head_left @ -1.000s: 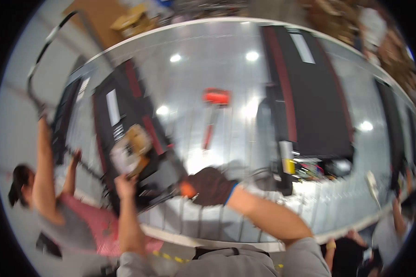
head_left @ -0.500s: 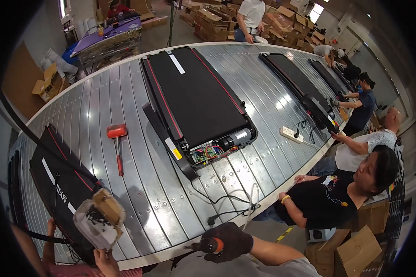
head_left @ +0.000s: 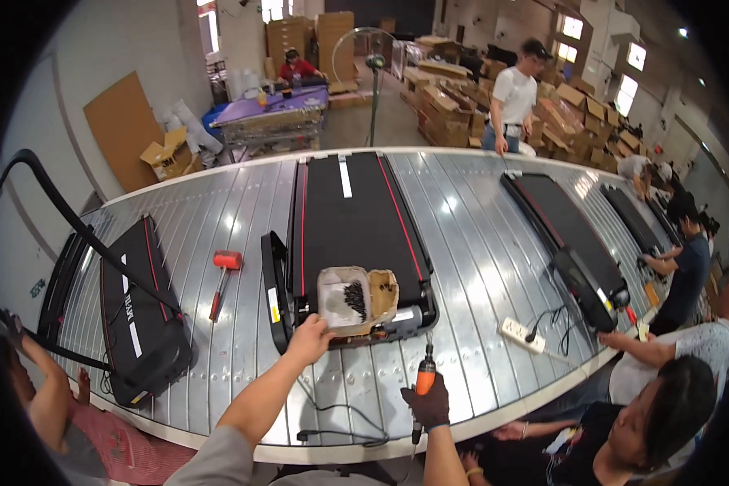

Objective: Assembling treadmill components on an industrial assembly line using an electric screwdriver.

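My bare left hand point(head_left: 309, 340) grips the near edge of a small open carton point(head_left: 332, 312). Dark screws point(head_left: 355, 300) lie in the carton, which is over the motor end of a black walking-pad treadmill point(head_left: 356, 223) with red side stripes. The carton hides most of the wiring there; whether it rests on the treadmill or hangs above, I cannot tell. In a dark glove, my right hand point(head_left: 431, 403) is closed round an orange-and-black electric screwdriver point(head_left: 425, 378), bit pointing away from me. Against the treadmill's left side stands a long black cover point(head_left: 276, 283).
A red mallet point(head_left: 228, 260) lies left on the slatted metal conveyor point(head_left: 243, 340). Another treadmill point(head_left: 130, 292) is farther left, one more point(head_left: 567, 227) on the right. A white power strip point(head_left: 523, 334) and a black cord point(head_left: 352, 409) lie nearby. Co-workers sit close on both sides.
My left hand has carried the carton from the left treadmill across to the middle one. My right hand, still holding the screwdriver, has turned its bit forward. The head view has tilted up.
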The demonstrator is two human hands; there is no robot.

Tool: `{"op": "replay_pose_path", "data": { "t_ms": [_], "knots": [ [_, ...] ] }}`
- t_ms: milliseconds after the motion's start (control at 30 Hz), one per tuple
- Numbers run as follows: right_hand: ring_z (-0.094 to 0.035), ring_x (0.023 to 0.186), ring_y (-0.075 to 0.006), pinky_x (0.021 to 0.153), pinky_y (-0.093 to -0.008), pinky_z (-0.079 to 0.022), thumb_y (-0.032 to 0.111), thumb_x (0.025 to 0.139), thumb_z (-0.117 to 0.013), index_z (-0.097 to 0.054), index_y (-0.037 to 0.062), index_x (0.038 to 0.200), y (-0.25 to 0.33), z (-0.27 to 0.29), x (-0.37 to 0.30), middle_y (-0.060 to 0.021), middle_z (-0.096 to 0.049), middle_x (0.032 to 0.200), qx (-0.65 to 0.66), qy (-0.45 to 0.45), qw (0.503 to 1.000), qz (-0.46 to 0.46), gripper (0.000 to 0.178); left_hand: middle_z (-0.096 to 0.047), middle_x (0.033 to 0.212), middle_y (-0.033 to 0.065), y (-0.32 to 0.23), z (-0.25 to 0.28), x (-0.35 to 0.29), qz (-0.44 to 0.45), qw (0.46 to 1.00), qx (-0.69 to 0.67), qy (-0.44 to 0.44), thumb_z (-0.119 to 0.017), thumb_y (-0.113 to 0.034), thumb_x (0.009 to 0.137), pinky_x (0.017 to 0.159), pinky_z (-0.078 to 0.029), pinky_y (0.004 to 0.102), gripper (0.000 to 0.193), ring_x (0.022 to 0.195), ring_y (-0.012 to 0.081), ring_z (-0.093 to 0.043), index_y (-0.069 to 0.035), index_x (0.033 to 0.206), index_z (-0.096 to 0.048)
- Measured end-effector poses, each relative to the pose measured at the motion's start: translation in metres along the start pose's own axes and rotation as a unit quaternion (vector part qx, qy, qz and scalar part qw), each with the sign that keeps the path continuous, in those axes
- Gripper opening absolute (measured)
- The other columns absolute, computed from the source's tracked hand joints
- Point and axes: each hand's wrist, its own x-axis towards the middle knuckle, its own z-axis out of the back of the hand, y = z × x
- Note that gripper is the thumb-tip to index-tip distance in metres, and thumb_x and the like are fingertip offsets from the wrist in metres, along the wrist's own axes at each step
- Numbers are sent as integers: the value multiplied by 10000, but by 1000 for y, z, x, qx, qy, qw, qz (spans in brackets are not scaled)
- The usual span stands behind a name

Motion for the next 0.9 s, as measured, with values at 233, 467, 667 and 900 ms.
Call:
{"op": "replay_pose_path", "data": {
  "t_ms": [233,467,667,900],
  "knots": [
    [-723,973,-433,861,-519,-581,388,697,-875,-533,98,1306,-75,0,40,-212,-737,1050,-194,19,980,-41,756,-596,1345,240,-12,-84,66,86,972,-76,-203,-629,-45,903,1050,-506,475,481,1238,433,-573,-9,1381,-588],
    [-736,990,-416,844,-525,-591,447,788,-817,-417,145,1408,-144,77,119,-207,-749,1050,-388,30,918,-72,797,-593,1251,98,-71,-90,-221,-336,841,58,421,-690,-467,905,1031,-474,482,540,1264,305,-560,-132,1315,-582],
    [-636,1148,-422,979,-538,-519,381,840,-799,-564,109,1377,-93,111,154,-206,-649,1281,-401,-42,910,94,646,-613,1193,83,30,4,-289,-168,876,113,438,-561,-234,944,846,-594,448,222,1129,277,-635,-176,1148,-626],
    [-711,899,-346,745,-447,-575,369,966,-670,-614,24,1319,-103,42,194,-207,-706,1092,29,67,997,14,497,-700,1049,94,8,62,-253,268,771,547,189,-623,-232,896,711,-554,410,183,1049,242,-676,-129,972,-753]
  ]
}}
